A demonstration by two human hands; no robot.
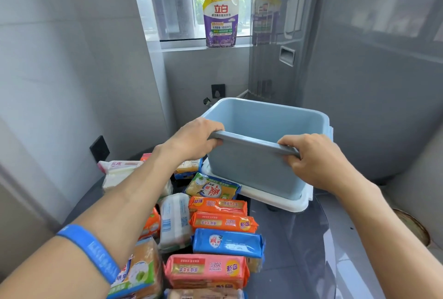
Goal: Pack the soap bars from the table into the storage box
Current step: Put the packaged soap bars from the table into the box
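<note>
Storage box (pixel 254 171): pale blue, open-topped, nothing visible inside, tipped a little on a white lid (pixel 275 199) at the far right of the worktop (pixel 299 238).
Box rim: grey near edge, gripped at both ends.
Soap bars (pixel 223 222): wrapped packs in orange, blue, pink, white and yellow-green, lying flat, crowded together near left, just beside the box.

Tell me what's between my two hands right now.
In the head view, the grey handle bar of the blue storage box spans from your left hand to your right hand; both grip it.
</note>
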